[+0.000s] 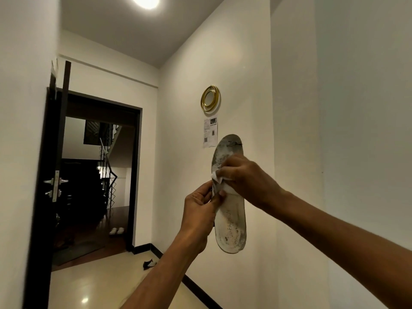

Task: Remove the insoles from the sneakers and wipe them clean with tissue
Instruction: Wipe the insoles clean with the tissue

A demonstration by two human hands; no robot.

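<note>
A worn, dirty white insole is held upright in the air in front of the right-hand wall, toe end up and grey with grime. My left hand grips its left edge around the middle, thumb on the face. My right hand holds a crumpled white tissue and presses it against the insole's upper half. The sneakers are out of view.
A white wall stands close on the right with a round gold ornament and a paper notice. An open dark door on the left leads to a stairwell. A small dark object lies on the tiled floor.
</note>
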